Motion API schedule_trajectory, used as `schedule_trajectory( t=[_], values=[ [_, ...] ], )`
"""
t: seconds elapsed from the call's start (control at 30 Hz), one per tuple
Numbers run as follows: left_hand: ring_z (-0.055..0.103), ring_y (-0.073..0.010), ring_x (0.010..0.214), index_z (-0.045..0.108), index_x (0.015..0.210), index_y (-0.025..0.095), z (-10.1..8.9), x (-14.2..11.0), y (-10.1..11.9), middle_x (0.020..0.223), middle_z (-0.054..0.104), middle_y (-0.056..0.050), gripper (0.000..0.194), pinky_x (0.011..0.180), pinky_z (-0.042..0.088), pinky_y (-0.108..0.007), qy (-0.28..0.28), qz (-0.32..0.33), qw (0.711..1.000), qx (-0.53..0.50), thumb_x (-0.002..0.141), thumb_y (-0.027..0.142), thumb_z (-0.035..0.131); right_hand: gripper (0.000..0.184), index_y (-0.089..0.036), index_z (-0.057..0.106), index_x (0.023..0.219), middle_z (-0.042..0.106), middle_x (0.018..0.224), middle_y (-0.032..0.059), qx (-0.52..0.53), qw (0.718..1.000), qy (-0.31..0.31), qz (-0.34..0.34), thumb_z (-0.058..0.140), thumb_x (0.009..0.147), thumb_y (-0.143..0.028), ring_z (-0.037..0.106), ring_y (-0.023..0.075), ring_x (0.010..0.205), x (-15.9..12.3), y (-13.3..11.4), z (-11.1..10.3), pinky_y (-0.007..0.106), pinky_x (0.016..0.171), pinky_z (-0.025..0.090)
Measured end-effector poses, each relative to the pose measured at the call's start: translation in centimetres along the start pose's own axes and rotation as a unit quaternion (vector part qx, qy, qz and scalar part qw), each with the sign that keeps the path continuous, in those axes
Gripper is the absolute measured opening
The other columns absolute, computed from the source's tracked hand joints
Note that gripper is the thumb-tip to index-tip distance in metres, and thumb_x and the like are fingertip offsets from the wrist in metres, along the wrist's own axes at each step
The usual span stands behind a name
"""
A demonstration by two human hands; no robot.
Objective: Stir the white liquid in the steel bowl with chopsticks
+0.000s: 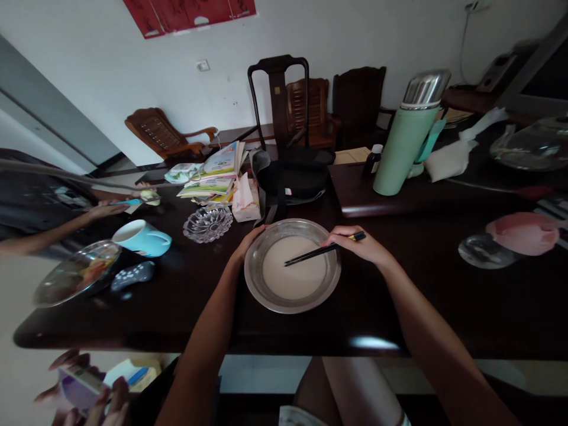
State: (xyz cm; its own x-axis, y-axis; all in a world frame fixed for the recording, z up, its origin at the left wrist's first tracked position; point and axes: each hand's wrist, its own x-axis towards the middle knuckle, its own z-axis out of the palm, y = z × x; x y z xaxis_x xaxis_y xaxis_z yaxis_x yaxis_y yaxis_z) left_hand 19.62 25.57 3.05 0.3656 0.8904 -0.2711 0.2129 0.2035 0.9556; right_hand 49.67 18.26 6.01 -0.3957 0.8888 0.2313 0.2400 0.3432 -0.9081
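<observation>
A round metal bowl holding a milky white liquid stands on the dark table in front of me. My left hand grips the bowl's far left side, with its fingers partly hidden behind the rim. Over the right rim, my right hand is closed around black chopsticks with gold-marked ends. Their tips reach over the liquid near the middle of the bowl; whether they dip into it I cannot tell.
Behind the bowl are a tissue pack, a black bag and a glass dish. A green thermos stands back right. To the left are a blue mug and another metal bowl. Other people's hands show at left.
</observation>
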Motion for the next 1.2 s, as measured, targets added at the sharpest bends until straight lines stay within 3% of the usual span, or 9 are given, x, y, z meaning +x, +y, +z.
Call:
schedule_trajectory(
  t=[0.13,0.3,0.4,0.53,0.7,0.83,0.9,1.07,1.2],
  values=[
    [0.023,-0.0228,0.132,0.058,0.110,0.035,-0.2,0.1,0.0,0.112,0.061,0.014,0.046,0.101,0.035,-0.040,-0.023,-0.013,0.999,-0.046,0.073,0.059,0.045,0.029,-0.019,0.072,0.083,0.071,0.084,0.0042,-0.024,0.999,0.039,-0.002,0.050,0.088,-0.038,0.064,0.0197,0.083,-0.1,0.0,-0.4,0.030,0.077,0.045],
    [0.033,-0.0198,0.128,0.062,0.102,0.031,-0.7,0.6,-0.2,0.093,0.069,0.010,0.035,0.103,0.033,-0.034,-0.028,-0.064,0.988,-0.137,0.085,0.048,0.035,0.028,-0.018,0.070,0.083,0.072,0.088,0.0048,0.003,1.000,-0.011,-0.005,0.050,0.087,-0.038,0.065,0.0203,0.088,0.0,0.1,0.1,0.030,0.077,0.046],
    [0.035,-0.0196,0.127,0.063,0.099,0.031,-1.0,0.7,-0.4,0.089,0.070,0.011,0.031,0.103,0.032,-0.034,-0.021,-0.068,0.983,-0.167,0.088,0.039,0.035,0.027,-0.019,0.070,0.082,0.072,0.087,0.0043,-0.003,1.000,0.001,-0.001,0.051,0.087,-0.037,0.065,0.0201,0.087,0.0,0.0,-0.2,0.030,0.078,0.046],
    [0.039,-0.0206,0.124,0.063,0.103,0.032,-1.1,0.9,-0.8,0.093,0.069,0.009,0.028,0.100,0.035,-0.034,-0.016,-0.057,0.982,-0.178,0.087,0.036,0.041,0.028,-0.020,0.071,0.081,0.071,0.084,0.0037,-0.030,0.999,0.041,-0.006,0.050,0.088,-0.036,0.065,0.0192,0.082,-0.1,0.0,-0.5,0.029,0.075,0.046],
    [0.047,-0.0251,0.119,0.063,0.113,0.024,-1.1,1.3,-1.5,0.098,0.069,0.002,0.036,0.095,0.041,-0.035,0.023,-0.041,0.983,-0.178,0.080,0.038,0.055,0.027,-0.019,0.071,0.084,0.072,0.087,0.0038,-0.006,1.000,-0.007,-0.002,0.050,0.088,-0.036,0.065,0.0193,0.086,-0.1,0.1,-0.1,0.029,0.076,0.047],
    [0.049,-0.0267,0.117,0.063,0.114,0.019,-1.0,1.6,-1.8,0.101,0.068,-0.002,0.040,0.093,0.043,-0.036,0.036,-0.029,0.983,-0.175,0.079,0.036,0.056,0.026,-0.019,0.070,0.080,0.072,0.081,0.0035,-0.010,0.998,0.057,-0.002,0.050,0.088,-0.034,0.066,0.0179,0.081,-0.3,0.1,-0.8,0.029,0.075,0.047],
    [0.048,-0.0271,0.117,0.064,0.113,0.020,-1.0,1.5,-1.7,0.102,0.068,-0.002,0.038,0.093,0.043,-0.036,0.037,-0.025,0.984,-0.174,0.079,0.035,0.055,0.028,-0.019,0.069,0.077,0.071,0.076,0.0032,0.007,0.997,0.073,-0.003,0.049,0.089,-0.034,0.066,0.0172,0.076,-0.3,0.1,-0.9,0.028,0.073,0.048],
    [0.043,-0.0255,0.122,0.068,0.104,0.036,-1.1,1.1,-1.1,0.101,0.067,0.006,0.030,0.094,0.042,-0.034,0.015,-0.024,0.988,-0.155,0.078,0.038,0.055,0.027,-0.018,0.070,0.081,0.070,0.084,0.0047,-0.019,1.000,-0.009,-0.021,0.050,0.088,-0.035,0.065,0.0186,0.082,0.0,0.1,0.0,0.029,0.074,0.048],
    [0.040,-0.0256,0.125,0.069,0.103,0.033,-1.2,1.1,-1.1,0.100,0.068,0.006,0.030,0.098,0.038,-0.036,0.016,-0.017,0.990,-0.136,0.076,0.040,0.055,0.028,-0.019,0.069,0.079,0.070,0.080,0.0042,-0.024,0.997,0.072,-0.006,0.050,0.088,-0.037,0.066,0.0194,0.081,-0.3,0.2,-0.8,0.031,0.075,0.048]
  ],
)
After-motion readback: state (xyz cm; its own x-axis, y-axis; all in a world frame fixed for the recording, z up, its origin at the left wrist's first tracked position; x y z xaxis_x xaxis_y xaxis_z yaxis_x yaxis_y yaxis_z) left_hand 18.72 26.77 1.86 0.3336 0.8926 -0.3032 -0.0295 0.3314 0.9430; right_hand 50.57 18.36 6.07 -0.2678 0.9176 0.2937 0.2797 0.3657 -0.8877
